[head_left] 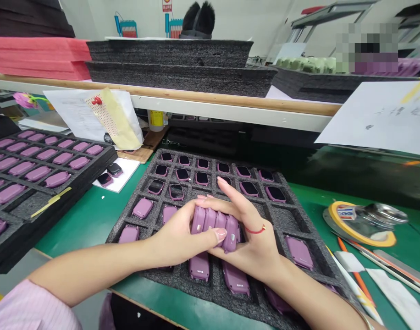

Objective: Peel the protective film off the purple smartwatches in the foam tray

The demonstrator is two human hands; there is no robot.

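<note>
Left hand (177, 236) and right hand (254, 240) clasp purple cases (214, 222) between them.

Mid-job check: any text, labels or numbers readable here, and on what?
No text reads clearly.
Red sign on the back wall: characters too blurred to read.
Label on the tape roll: blue and red print, too small.
Paper sheet at right: faint marks, unreadable.
In left hand and right hand, the purple watch cases: no print visible.
</note>
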